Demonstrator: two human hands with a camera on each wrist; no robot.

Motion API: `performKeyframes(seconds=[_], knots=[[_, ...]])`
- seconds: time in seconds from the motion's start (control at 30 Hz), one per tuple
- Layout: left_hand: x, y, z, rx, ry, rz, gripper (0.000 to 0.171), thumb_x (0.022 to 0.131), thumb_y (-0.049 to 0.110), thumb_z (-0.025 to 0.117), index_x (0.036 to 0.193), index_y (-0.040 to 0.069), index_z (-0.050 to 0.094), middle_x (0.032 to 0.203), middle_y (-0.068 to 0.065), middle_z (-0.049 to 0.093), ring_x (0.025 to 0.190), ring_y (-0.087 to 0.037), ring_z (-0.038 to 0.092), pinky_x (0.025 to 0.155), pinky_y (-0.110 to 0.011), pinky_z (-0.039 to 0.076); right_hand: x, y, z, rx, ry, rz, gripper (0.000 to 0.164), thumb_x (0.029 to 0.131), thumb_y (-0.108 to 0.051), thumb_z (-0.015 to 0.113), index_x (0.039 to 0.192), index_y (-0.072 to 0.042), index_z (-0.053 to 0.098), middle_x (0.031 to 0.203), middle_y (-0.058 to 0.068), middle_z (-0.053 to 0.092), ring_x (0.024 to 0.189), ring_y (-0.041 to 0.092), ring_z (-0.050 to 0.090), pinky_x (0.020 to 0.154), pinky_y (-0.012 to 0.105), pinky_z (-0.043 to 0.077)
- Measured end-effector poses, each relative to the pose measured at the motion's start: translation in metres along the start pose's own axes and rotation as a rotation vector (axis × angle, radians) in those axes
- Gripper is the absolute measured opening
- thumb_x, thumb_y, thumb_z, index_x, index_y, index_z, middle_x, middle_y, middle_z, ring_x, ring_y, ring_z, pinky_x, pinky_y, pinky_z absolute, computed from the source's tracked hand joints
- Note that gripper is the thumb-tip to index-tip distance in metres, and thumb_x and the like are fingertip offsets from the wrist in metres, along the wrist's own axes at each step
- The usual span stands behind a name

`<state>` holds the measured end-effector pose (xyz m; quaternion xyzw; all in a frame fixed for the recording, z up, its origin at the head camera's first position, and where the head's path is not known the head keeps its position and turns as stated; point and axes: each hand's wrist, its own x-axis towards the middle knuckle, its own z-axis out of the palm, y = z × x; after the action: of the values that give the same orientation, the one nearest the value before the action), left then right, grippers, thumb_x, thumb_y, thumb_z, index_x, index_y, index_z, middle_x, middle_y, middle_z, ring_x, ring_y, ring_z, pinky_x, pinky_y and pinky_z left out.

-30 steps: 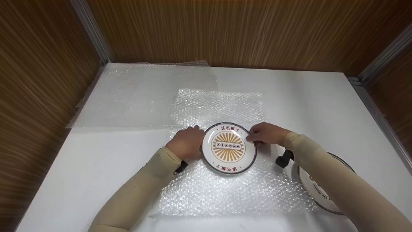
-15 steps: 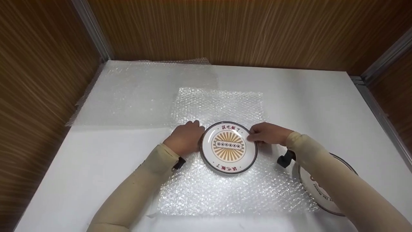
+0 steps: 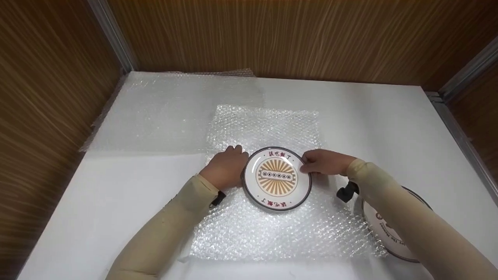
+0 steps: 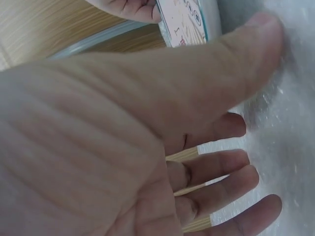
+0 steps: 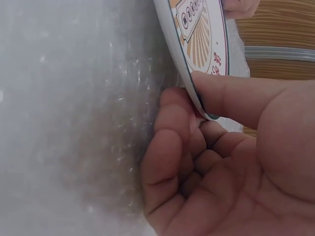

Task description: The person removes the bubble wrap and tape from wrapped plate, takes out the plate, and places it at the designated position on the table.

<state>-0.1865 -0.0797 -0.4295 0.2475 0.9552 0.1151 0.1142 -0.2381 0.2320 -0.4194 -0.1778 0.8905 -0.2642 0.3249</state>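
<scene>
A round white plate with a dark rim, an orange sunburst and red characters lies over a sheet of bubble wrap. My right hand pinches its right edge, the thumb on the upper face and curled fingers below. In the right wrist view the rim looks slightly raised off the wrap. At the left rim is my left hand. Its fingers and thumb extend toward the wrap with nothing between them, in the left wrist view. Whether that hand touches the plate I cannot tell.
A second dark-rimmed plate lies at the right, partly under my right forearm and beside the wrap's corner. More bubble wrap sheets are spread at the back left of the white table. Wood-grain panels enclose the table.
Both hands and the plate stay almost in place. My left hand has shifted slightly up along the plate's left edge. The right hand keeps its pinch on the plate.
</scene>
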Motion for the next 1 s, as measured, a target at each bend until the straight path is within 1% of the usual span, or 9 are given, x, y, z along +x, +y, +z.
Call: performKeyframes(seconds=[0.1, 0.23, 0.37, 0.53, 0.6, 0.73, 0.83, 0.9, 1.0], knots=[[-0.001, -0.002, 0.000, -0.006, 0.014, 0.026, 0.053, 0.090, 0.039, 0.077, 0.122, -0.002, 0.064, 0.111, -0.015, 0.055, 0.102, -0.032, 0.052, 0.083, -0.047, 0.052, 0.001, 0.001, -0.001, -0.002, -0.006, -0.001, 0.019, 0.098, -0.026, 0.067, 0.089, -0.011, 0.058, 0.077, -0.001, 0.054, 0.071, 0.016, 0.049, 0.064, 0.029, 0.040], [-0.004, -0.006, -0.001, -0.002, 0.017, 0.055, 0.055, 0.087, 0.042, 0.080, 0.121, 0.002, 0.065, 0.110, -0.012, 0.054, 0.102, -0.029, 0.050, 0.084, -0.044, 0.050, 0.001, 0.002, 0.000, 0.002, -0.013, -0.009, 0.020, 0.097, -0.028, 0.068, 0.090, -0.012, 0.058, 0.078, -0.002, 0.054, 0.072, 0.015, 0.049, 0.065, 0.030, 0.040], [-0.004, -0.007, -0.001, -0.029, 0.025, 0.045, 0.054, 0.090, 0.045, 0.077, 0.120, 0.002, 0.065, 0.108, -0.012, 0.053, 0.100, -0.029, 0.049, 0.082, -0.045, 0.049, 0.003, 0.002, 0.000, -0.007, -0.006, -0.010, 0.020, 0.097, -0.028, 0.068, 0.090, -0.012, 0.058, 0.078, -0.002, 0.054, 0.072, 0.015, 0.049, 0.065, 0.030, 0.040], [-0.001, -0.003, 0.000, -0.042, 0.035, -0.002, 0.056, 0.089, 0.043, 0.078, 0.123, 0.000, 0.064, 0.111, -0.015, 0.054, 0.102, -0.032, 0.051, 0.081, -0.049, 0.051, 0.004, 0.001, 0.001, -0.032, 0.002, -0.018, 0.018, 0.098, -0.026, 0.067, 0.089, -0.012, 0.059, 0.076, -0.002, 0.054, 0.071, 0.014, 0.049, 0.065, 0.030, 0.040], [0.000, -0.002, 0.001, -0.046, 0.045, -0.010, 0.056, 0.089, 0.043, 0.078, 0.123, 0.000, 0.064, 0.112, -0.017, 0.054, 0.103, -0.033, 0.051, 0.080, -0.050, 0.052, 0.003, 0.001, 0.001, -0.036, 0.007, -0.023, 0.018, 0.098, -0.025, 0.066, 0.089, -0.012, 0.058, 0.076, -0.002, 0.053, 0.070, 0.014, 0.048, 0.065, 0.029, 0.040], [-0.001, -0.005, 0.001, -0.061, 0.055, -0.006, 0.054, 0.085, 0.041, 0.082, 0.120, 0.004, 0.064, 0.112, -0.014, 0.052, 0.104, -0.030, 0.050, 0.080, -0.046, 0.051, 0.002, 0.001, 0.003, -0.023, 0.010, -0.031, 0.017, 0.098, -0.024, 0.066, 0.089, -0.012, 0.058, 0.075, -0.003, 0.051, 0.069, 0.014, 0.046, 0.063, 0.028, 0.038], [-0.001, -0.010, 0.001, -0.077, 0.043, 0.009, 0.055, 0.081, 0.041, 0.087, 0.118, 0.008, 0.064, 0.111, -0.009, 0.050, 0.103, -0.026, 0.048, 0.081, -0.041, 0.050, 0.003, 0.001, 0.003, 0.003, 0.010, -0.026, 0.016, 0.098, -0.022, 0.066, 0.089, -0.011, 0.058, 0.075, -0.003, 0.051, 0.069, 0.013, 0.046, 0.062, 0.027, 0.037], [0.000, -0.014, 0.001, -0.083, 0.034, 0.018, 0.050, 0.082, 0.042, 0.086, 0.115, 0.011, 0.064, 0.110, -0.007, 0.048, 0.101, -0.024, 0.046, 0.080, -0.039, 0.049, 0.003, 0.002, 0.003, 0.020, 0.011, -0.017, 0.016, 0.098, -0.021, 0.067, 0.089, -0.011, 0.058, 0.074, -0.003, 0.051, 0.069, 0.013, 0.045, 0.062, 0.027, 0.037], [0.001, -0.018, 0.002, -0.077, 0.035, 0.032, 0.039, 0.088, 0.040, 0.081, 0.109, 0.013, 0.064, 0.109, -0.006, 0.048, 0.099, -0.022, 0.046, 0.079, -0.037, 0.047, 0.004, 0.003, 0.004, 0.035, 0.019, -0.004, 0.015, 0.098, -0.020, 0.067, 0.089, -0.012, 0.059, 0.074, -0.003, 0.051, 0.069, 0.013, 0.046, 0.062, 0.027, 0.037]])
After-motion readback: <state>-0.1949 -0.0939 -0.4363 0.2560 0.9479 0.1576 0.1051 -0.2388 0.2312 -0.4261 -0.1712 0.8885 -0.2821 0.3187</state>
